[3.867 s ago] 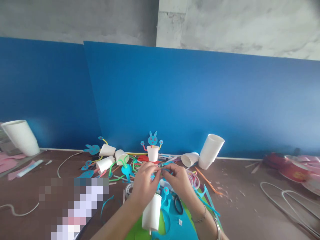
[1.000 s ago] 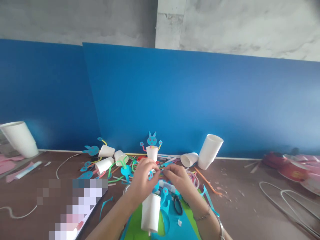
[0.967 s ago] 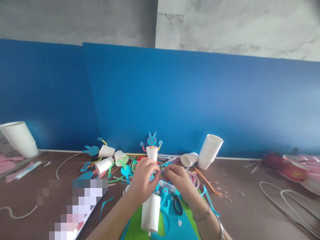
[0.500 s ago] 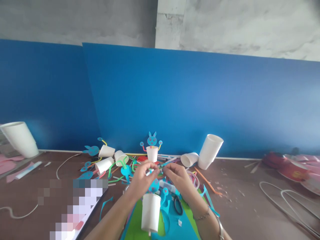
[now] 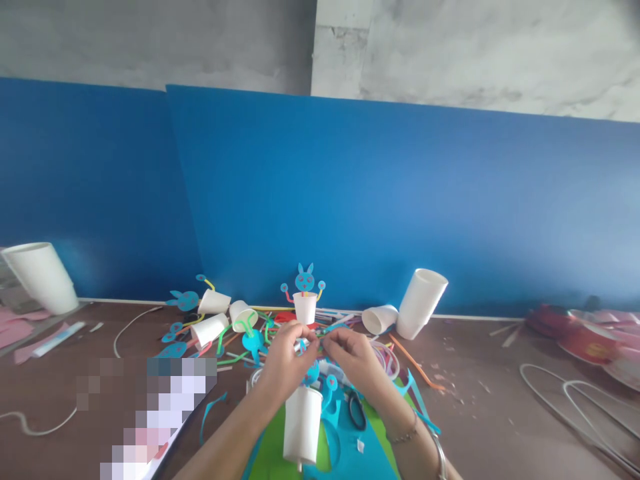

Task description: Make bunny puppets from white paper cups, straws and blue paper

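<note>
My left hand (image 5: 289, 357) and my right hand (image 5: 350, 355) are raised close together, fingertips pinched and almost meeting. Whatever lies between the fingertips is too small to make out. Just below them stands a white paper cup (image 5: 303, 425) with a blue paper rabbit head (image 5: 311, 375) above its rim, partly covered by my left hand. At its right side sticks out a round blue paper paw (image 5: 331, 383) with a red mark. Black-handled scissors (image 5: 357, 409) lie on blue paper (image 5: 345, 453) below my right hand.
A finished-looking rabbit cup (image 5: 305, 308) stands at the back. Tipped cups (image 5: 209, 331) with straws lie left, a stack of paper cups (image 5: 423, 303) stands right. An orange straw (image 5: 417, 363), a white cable (image 5: 575, 400) and a blurred-out device (image 5: 165, 420) are around.
My right hand has shifted slightly left, bringing its fingertips nearer to those of my left hand. The cups and papers stay where they were.
</note>
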A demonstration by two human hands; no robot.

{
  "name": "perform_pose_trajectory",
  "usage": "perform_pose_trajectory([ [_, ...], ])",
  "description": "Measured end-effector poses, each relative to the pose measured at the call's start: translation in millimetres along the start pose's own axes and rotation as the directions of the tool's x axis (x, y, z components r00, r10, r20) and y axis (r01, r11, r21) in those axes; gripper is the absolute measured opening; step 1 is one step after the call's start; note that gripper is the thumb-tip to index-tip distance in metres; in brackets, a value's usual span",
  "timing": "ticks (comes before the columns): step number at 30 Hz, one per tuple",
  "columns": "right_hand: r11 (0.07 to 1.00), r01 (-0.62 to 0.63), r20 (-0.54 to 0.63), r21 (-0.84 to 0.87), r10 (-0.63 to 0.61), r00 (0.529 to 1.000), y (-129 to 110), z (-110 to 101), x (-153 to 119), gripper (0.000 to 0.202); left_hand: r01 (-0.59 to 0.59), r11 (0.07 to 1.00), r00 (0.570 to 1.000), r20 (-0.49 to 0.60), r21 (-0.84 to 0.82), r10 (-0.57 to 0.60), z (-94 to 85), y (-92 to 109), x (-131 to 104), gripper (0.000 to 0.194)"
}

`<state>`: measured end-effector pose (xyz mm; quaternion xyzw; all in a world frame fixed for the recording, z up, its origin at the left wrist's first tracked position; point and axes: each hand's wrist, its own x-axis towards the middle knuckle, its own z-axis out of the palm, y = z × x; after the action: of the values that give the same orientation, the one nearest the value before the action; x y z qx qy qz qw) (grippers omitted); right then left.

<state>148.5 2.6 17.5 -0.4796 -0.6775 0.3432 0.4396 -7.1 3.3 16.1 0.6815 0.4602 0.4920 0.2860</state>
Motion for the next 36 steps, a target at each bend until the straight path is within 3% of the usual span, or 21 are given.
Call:
perform_pose_trajectory([
  [7, 1.000, -0.024, -0.049, 0.000, 0.024, 0.999, -0.5, 2.5, 0.1, 0.016, 0.051, 0.997, 0.999, 0.012, -0.059, -0.050, 1.7, -4.0, -1.1, 0.006],
  [14, 0.996, -0.075, -0.017, 0.045, 0.076, 0.997, -4.4, -0.5, -0.5, 0.017, 0.297, 0.917, 0.954, 0.132, -0.268, -0.270, 1.3, 0.0, -1.0, 0.026],
  [18, 0.993, -0.087, -0.011, 0.076, 0.088, 0.996, -5.0, -1.9, -0.6, 0.017, 0.381, 0.856, 0.924, 0.169, -0.350, -0.342, 0.0, 4.1, -1.3, 0.032],
  [25, 0.973, -0.152, 0.069, 0.173, 0.143, 0.987, -4.0, -2.5, 1.3, 0.015, 0.405, 0.798, 0.912, 0.253, -0.447, -0.321, -1.8, 8.9, -0.9, 0.034],
  [30, 0.931, -0.217, 0.053, 0.295, 0.211, 0.976, -7.7, -1.4, 0.7, 0.018, 0.383, 0.775, 0.924, 0.209, -0.503, -0.321, 1.7, 5.8, -1.6, 0.037],
  [36, 0.858, -0.242, 0.033, 0.452, 0.255, 0.966, -8.8, 7.5, -3.7, 0.030, 0.416, 0.717, 0.909, 0.258, -0.560, -0.326, 5.9, 4.2, -2.2, 0.041],
])
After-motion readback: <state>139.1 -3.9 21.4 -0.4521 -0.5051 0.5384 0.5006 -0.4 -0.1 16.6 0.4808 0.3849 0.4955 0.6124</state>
